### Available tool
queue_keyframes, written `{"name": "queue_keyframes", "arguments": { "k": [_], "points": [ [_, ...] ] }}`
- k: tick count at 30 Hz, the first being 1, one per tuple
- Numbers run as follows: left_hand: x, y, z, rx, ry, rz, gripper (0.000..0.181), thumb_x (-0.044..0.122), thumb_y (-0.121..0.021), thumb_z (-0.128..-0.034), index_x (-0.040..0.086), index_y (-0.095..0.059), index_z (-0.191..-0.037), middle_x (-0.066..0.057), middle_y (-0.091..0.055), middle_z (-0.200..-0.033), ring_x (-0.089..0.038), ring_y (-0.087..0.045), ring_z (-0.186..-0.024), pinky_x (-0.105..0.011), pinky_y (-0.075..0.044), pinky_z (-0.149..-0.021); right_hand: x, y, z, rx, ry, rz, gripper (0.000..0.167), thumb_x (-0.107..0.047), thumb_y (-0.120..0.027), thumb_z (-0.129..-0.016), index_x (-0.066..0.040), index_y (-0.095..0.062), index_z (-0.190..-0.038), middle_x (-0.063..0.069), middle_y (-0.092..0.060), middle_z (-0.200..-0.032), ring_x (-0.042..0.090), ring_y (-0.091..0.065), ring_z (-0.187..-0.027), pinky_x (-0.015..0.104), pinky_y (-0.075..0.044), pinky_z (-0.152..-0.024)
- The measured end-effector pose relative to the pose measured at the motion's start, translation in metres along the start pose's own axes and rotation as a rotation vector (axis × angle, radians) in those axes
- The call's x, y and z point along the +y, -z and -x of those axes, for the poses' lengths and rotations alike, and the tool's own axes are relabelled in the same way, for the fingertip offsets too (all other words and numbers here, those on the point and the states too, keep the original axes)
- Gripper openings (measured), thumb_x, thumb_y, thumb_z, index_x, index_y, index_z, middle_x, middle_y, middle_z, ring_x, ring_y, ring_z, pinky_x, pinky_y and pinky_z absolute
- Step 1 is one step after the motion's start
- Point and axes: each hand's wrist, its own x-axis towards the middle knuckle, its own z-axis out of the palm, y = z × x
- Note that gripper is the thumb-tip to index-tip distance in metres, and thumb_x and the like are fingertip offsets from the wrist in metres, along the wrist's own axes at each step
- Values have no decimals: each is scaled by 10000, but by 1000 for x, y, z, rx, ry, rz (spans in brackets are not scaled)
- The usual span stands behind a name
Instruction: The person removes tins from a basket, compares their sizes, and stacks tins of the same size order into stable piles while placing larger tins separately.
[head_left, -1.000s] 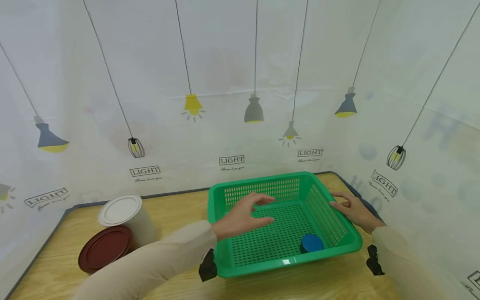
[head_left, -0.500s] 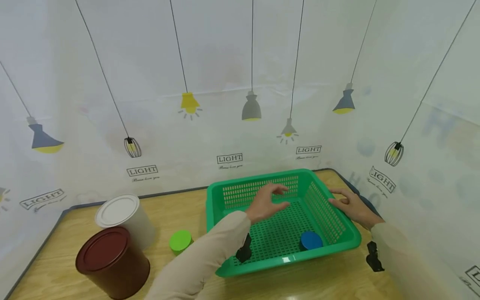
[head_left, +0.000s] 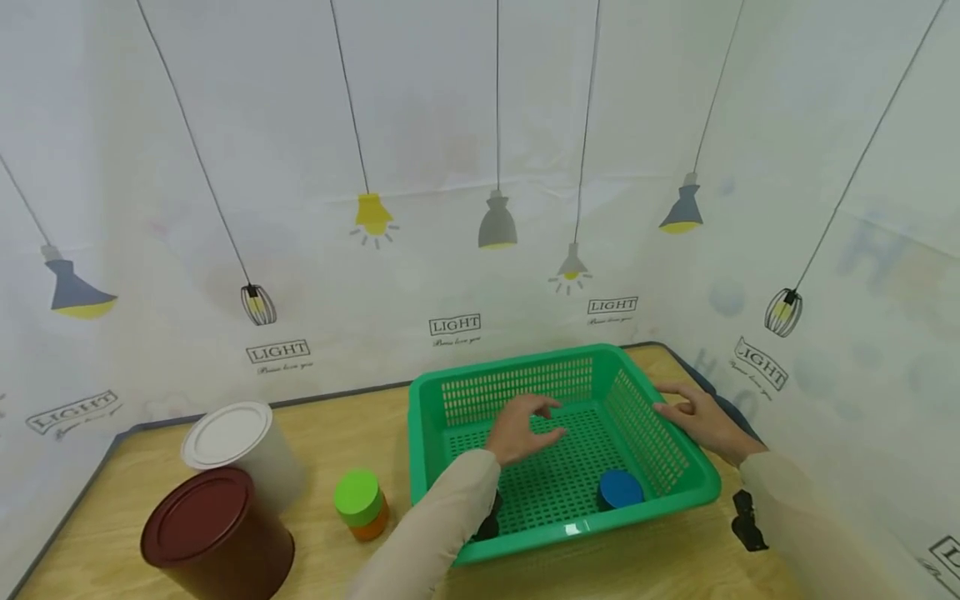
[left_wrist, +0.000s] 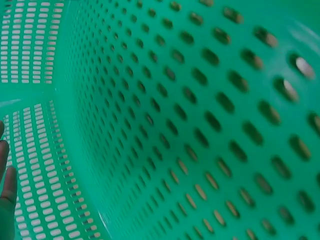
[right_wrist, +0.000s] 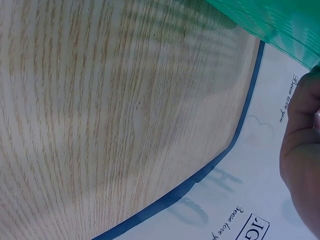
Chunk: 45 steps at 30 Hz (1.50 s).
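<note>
In the head view, my left hand [head_left: 522,428] is over the green plastic basket [head_left: 525,531], thumb and fingers spread apart with nothing between them. In the left wrist view, its fingertips [left_wrist: 7,185] show at the left edge, against the perforated basket walls. My right hand [head_left: 707,424] holds the basket's right rim with thumb and fingers; in the right wrist view its curled fingers [right_wrist: 303,102] are partly cut off. A blue-lidded container [head_left: 620,489] sits inside the basket's near right corner.
Left of the basket stands an orange jar with a green lid [head_left: 358,500]. Farther left are a dark red canister [head_left: 225,542] and a white canister [head_left: 258,450] behind it. The wooden table [head_left: 352,421] meets a lamp-patterned wall covering [head_left: 420,275] at the back.
My left hand has moved right and over the middle of the basket, uncovering the green-lidded jar and more of the dark red canister. The right hand stays at the rim. The view shifts slightly.
</note>
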Motion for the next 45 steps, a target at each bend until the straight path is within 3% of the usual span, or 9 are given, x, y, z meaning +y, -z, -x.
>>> {"name": "queue_keyframes", "arguments": {
  "k": [4,9,15,21,27,34,39,45],
  "points": [
    [6,-6,-3,-32,-40,-20,373,367,-623,-814,156,-598,-1121,7,-606,-961,-92,-547,-890,-245,-453,-754,1,0,0,-4,-6,1,574,-257,-460,-934,31,-222,-1369,173,-617,-786,241,-599,-672,349,-493,-596],
    [15,-10,-7,-132,-57,-17,406,390,-602,-821,162,-579,-1156,-2,-606,-968,-116,-556,-908,-235,-450,-756,2,1,-1,12,-7,21,579,-272,-465,-930,33,-233,-1364,151,-613,-741,231,-590,-654,345,-487,-585],
    [22,-15,-10,-283,-88,-14,466,411,-590,-822,177,-529,-1221,-10,-605,-1006,-123,-553,-936,-231,-444,-766,3,1,0,7,-2,-14,571,-260,-464,-932,28,-228,-1365,184,-617,-837,250,-602,-689,358,-496,-596],
    [26,-18,-11,-373,-108,-12,504,429,-593,-815,194,-500,-1251,23,-576,-1068,-116,-536,-983,-218,-428,-794,3,-1,2,9,-3,-35,569,-251,-463,-933,36,-226,-1363,215,-610,-893,268,-606,-723,364,-500,-604],
    [38,-18,-16,-567,-110,-22,603,400,-618,-808,175,-411,-1327,-19,-495,-1208,-106,-463,-1080,-241,-396,-862,4,-1,1,29,10,16,570,-271,-470,-928,33,-251,-1357,239,-579,-991,253,-600,-788,353,-495,-633],
    [49,-23,-20,-758,-174,-48,650,320,-650,-803,163,-359,-1363,41,-347,-1371,-104,-277,-1260,-264,-265,-998,4,-1,0,34,10,14,564,-266,-470,-929,37,-255,-1353,239,-577,-987,245,-602,-776,346,-498,-621],
    [47,-25,-18,-825,-116,-1,679,233,-675,-794,159,-334,-1376,37,-365,-1362,-58,-320,-1225,-206,-296,-960,5,-1,0,33,7,3,569,-268,-472,-928,40,-252,-1353,239,-583,-972,251,-605,-767,352,-500,-615],
    [41,-28,-15,-826,-39,86,663,183,-695,-776,156,-376,-1356,9,-392,-1342,-115,-382,-1192,-225,-355,-916,5,-1,0,32,18,4,555,-255,-472,-929,37,-261,-1351,264,-563,-1010,260,-603,-788,354,-499,-621]
  ]
}}
